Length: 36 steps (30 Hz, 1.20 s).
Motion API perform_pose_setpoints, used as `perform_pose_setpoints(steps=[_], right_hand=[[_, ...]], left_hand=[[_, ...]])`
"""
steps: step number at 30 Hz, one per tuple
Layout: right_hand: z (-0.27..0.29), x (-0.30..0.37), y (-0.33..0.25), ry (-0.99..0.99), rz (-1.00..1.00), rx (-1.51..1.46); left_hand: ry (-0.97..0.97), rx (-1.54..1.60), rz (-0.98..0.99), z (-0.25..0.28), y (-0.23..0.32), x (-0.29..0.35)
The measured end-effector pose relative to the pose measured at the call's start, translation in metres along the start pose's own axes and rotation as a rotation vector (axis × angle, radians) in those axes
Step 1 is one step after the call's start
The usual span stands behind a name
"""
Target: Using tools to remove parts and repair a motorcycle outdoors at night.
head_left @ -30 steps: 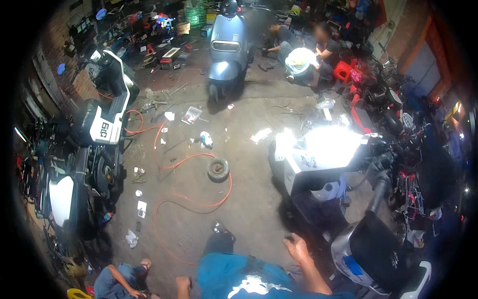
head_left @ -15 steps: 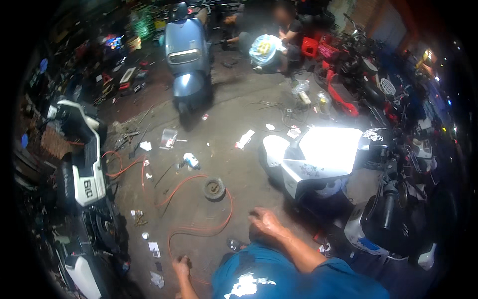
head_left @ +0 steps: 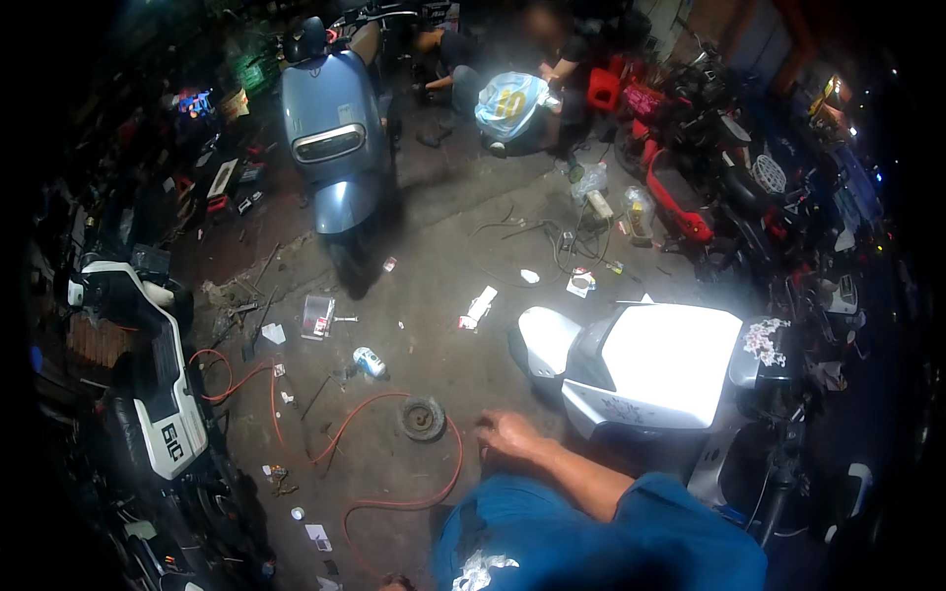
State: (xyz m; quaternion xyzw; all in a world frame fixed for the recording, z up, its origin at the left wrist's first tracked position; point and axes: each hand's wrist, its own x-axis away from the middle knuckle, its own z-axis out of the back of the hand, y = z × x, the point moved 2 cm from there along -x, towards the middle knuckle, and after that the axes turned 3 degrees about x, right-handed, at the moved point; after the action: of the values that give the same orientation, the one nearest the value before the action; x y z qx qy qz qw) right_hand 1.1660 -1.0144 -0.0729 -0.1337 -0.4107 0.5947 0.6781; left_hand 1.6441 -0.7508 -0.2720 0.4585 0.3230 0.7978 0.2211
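Note:
My right hand (head_left: 506, 433) reaches in front of my body, above the floor near my knee. Its fingers hang loosely bent and apart, and I see nothing in them. Just left of it on the concrete lies a small round wheel (head_left: 423, 419) with a dark rim. An orange-red hose (head_left: 434, 500) curves around that wheel and down toward me. Of my left hand (head_left: 396, 583) only a sliver shows at the lower edge, near the hose; its fingers are hidden.
A white scooter (head_left: 660, 364) stands close on my right, a white-and-black one (head_left: 169, 433) on my left. Ahead is a blue-grey scooter (head_left: 330, 123). People crouch beyond, one in a light-blue shirt (head_left: 512, 103). A white-and-blue can (head_left: 369, 361) and scraps litter the floor.
The view has shifted, so the scooters sit elsewhere in the picture. My left hand has dropped almost out of sight at the lower edge. My right hand stays near my knee.

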Motion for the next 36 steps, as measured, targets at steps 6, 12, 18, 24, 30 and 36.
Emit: perform_pose_setpoints(steps=[6, 12, 18, 24, 30, 36], right_hand=[[0.039, 0.008, 0.013, 0.184, -0.154, -0.067], [0.023, 0.024, 0.014, 0.157, -0.139, -0.098], [0.015, 0.016, -0.022, 0.137, -0.048, -0.053], [0.023, -0.023, -0.009, 0.142, -0.058, 0.022], [0.050, -0.118, -0.027, 0.078, -0.003, -0.113], [0.082, -0.243, 0.003, -0.129, 0.149, 0.181]], left_hand=[[-0.016, -0.314, 0.074, -0.033, 0.112, 0.031], [0.170, 0.013, 0.081, -0.022, 0.150, 0.056], [0.238, -0.103, 0.002, -0.006, 0.072, 0.049], [0.139, -0.126, 0.067, -0.019, 0.012, 0.032], [0.135, -1.078, -0.526, -0.049, -0.029, 0.026], [0.226, -0.352, 0.007, -0.114, 0.255, 0.031]])
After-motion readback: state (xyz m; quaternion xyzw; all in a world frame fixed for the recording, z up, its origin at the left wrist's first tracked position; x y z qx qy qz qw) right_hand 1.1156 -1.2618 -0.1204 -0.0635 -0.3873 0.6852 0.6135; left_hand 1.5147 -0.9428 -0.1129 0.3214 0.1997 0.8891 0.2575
